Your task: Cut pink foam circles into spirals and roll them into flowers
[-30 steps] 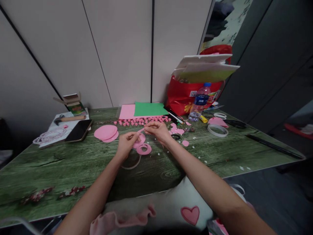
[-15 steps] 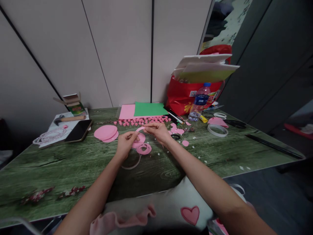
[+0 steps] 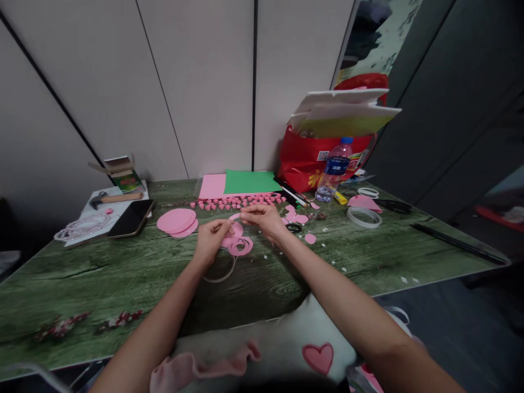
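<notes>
Between my two hands stretches a thin, curved pink paper strip (image 3: 234, 217). My left hand (image 3: 213, 237) is closed in a pinch on its near left end. The fingertips of my right hand (image 3: 262, 219) are pressed together on its other end. Just below the strip, a pink paper disc (image 3: 234, 231) shows, partly covered by my left fingers. Overlapping pink paper rings (image 3: 241, 246) hang or lie under the disc; which one, I cannot tell. A pale thin hoop (image 3: 223, 279) rests on the table beneath my left hand.
Pink paper circles (image 3: 177, 221) lie left of my hands, near a phone (image 3: 131, 218) and a hammer (image 3: 123, 198). Small pink pieces (image 3: 229, 204) line up before green paper (image 3: 251, 182). To the right are a tape roll (image 3: 364, 217), bottle (image 3: 333, 169) and red bag (image 3: 297, 158).
The pink rings below my left hand have shifted slightly and fanned apart. Both hands keep their pinch on the strip, almost in the same place.
</notes>
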The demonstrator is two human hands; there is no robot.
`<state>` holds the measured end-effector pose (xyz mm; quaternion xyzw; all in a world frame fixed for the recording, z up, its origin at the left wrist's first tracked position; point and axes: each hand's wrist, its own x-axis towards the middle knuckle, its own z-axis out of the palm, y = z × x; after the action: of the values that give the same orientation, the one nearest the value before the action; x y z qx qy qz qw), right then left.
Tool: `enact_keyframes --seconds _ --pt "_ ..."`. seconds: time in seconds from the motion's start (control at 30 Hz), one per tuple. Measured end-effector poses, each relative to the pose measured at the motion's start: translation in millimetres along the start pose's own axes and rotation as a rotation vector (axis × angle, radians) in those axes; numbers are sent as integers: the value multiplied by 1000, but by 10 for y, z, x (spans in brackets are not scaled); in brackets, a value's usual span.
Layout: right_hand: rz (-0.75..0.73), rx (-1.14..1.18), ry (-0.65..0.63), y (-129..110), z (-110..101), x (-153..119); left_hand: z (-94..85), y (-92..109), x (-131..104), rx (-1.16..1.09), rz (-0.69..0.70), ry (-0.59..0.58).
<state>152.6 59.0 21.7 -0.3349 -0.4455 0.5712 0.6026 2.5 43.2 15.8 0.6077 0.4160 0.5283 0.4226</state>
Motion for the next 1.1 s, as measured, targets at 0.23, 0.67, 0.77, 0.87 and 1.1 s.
enact_keyframes --seconds 0.23,0.67,0.77,0.87,1.1 --pt "24 18 -32 25 -5 16 1 -17 10 4 20 29" --pt "-4 -22 6 6 -12 4 7 -4 -3 12 -3 15" --pt "-21 -19 17 7 -11 7 7 -7 3 15 -2 12" --pt "-25 3 16 22 -15 20 8 -8 9 12 11 16" --pt "-18 35 -22 50 -29 38 0 -10 8 19 11 21"
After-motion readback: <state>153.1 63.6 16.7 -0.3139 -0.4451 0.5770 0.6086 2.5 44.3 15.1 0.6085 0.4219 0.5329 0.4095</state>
